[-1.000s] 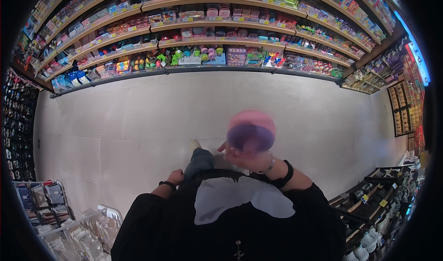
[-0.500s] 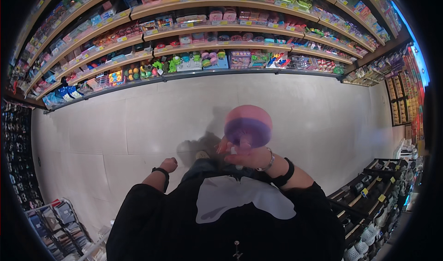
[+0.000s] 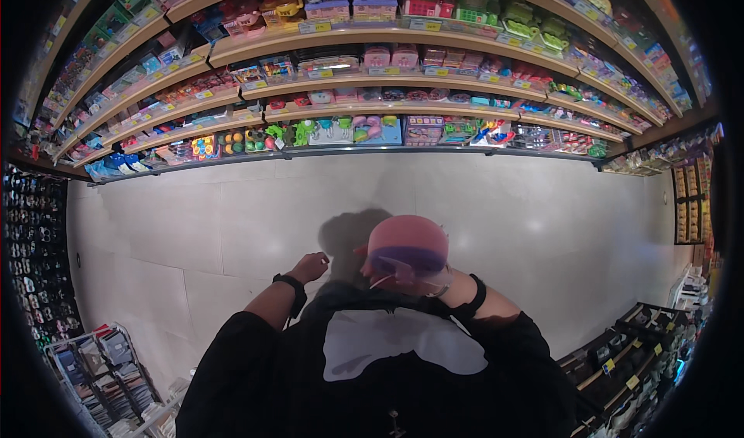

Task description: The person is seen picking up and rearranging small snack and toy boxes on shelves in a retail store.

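A round, thick, pink-and-purple object is in front of my body, its pink part on top and purple below. My right hand holds it from beneath. The object covers most of that hand, and its lower part is too blurred to name its kind. To the left and apart from it, my left hand hangs over the floor with its fingers curled in. Nothing shows in the left hand. A dark band circles each wrist, and a bracelet sits on the right one too.
Long curved-looking shelves full of colourful small goods run across the far side. A wall of hanging goods stands at left, with a rack of folded cloths near it. A dark rack is at near right. Pale floor lies between.
The shelves look larger and closer. My left hand has come up and inward to the right. The pink-and-purple object sits slightly lower and further left, still in my right hand.
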`<act>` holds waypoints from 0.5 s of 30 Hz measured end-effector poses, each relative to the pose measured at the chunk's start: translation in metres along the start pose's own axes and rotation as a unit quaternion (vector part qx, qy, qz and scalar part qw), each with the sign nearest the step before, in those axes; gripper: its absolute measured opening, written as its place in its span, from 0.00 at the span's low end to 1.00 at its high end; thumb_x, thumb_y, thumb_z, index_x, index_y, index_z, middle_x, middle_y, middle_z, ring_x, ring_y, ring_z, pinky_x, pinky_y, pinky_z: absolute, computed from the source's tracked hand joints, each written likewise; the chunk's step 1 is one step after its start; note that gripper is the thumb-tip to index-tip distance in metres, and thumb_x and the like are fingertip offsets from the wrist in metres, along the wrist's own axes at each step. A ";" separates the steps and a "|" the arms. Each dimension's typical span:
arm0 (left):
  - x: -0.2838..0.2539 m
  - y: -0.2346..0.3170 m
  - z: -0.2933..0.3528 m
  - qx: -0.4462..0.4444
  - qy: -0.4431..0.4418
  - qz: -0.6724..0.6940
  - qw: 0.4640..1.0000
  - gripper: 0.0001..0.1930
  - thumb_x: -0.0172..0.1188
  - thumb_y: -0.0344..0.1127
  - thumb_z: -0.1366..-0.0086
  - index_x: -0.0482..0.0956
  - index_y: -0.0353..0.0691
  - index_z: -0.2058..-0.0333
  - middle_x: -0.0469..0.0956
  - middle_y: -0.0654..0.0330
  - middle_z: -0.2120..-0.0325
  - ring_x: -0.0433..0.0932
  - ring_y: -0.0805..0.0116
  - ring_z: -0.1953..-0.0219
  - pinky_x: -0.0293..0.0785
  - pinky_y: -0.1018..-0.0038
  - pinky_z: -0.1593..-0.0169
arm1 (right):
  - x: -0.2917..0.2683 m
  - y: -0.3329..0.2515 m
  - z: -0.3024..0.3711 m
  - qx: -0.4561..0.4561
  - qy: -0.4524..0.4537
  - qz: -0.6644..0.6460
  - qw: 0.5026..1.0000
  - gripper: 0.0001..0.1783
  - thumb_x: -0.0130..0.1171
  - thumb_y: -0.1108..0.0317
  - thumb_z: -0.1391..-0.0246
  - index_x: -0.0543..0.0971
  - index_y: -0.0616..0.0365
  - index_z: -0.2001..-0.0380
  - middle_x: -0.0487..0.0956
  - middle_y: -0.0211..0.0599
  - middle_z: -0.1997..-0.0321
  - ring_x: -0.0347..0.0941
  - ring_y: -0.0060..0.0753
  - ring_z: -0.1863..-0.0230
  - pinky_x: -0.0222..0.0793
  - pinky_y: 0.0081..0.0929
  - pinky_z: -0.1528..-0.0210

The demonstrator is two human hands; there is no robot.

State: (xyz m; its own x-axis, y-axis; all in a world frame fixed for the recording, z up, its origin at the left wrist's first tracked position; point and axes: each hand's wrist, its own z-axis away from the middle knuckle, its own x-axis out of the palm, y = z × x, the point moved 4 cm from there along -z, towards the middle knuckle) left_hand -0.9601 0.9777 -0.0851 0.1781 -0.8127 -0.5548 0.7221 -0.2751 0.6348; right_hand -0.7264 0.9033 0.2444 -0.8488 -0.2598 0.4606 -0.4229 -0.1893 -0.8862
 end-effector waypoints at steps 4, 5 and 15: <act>-0.003 0.005 -0.087 0.047 0.041 0.165 0.984 0.11 0.49 0.36 0.45 0.74 0.39 0.65 0.76 0.50 0.72 0.75 0.54 0.68 0.71 0.67 0.63 | -0.068 0.011 -0.048 0.023 0.033 0.125 0.991 0.15 0.59 0.66 0.57 0.72 0.57 0.63 0.72 0.33 0.65 0.67 0.20 0.61 0.64 0.18 0.63; -0.014 0.022 -0.111 0.045 0.040 0.213 0.975 0.11 0.49 0.35 0.45 0.74 0.39 0.65 0.76 0.50 0.73 0.76 0.54 0.69 0.71 0.67 0.64 | -0.091 0.015 -0.056 0.119 0.071 0.062 0.988 0.13 0.59 0.67 0.59 0.73 0.57 0.67 0.73 0.33 0.66 0.67 0.20 0.61 0.63 0.18 0.62; -0.082 0.032 -0.304 0.163 0.182 0.125 0.962 0.09 0.50 0.33 0.44 0.73 0.36 0.66 0.74 0.49 0.77 0.74 0.52 0.74 0.70 0.70 0.71 | -0.258 0.168 -0.169 0.070 -0.027 0.230 0.970 0.17 0.55 0.68 0.53 0.72 0.58 0.57 0.72 0.35 0.57 0.70 0.28 0.59 0.65 0.25 0.57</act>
State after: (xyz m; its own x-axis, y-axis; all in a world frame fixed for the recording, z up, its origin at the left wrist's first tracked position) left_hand -0.7482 1.1922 -0.1827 0.5832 -0.6573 -0.4773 0.3900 -0.2889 0.8743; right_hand -0.6322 1.0990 -0.0320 -0.9181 -0.3957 0.0231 0.0477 -0.1679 -0.9846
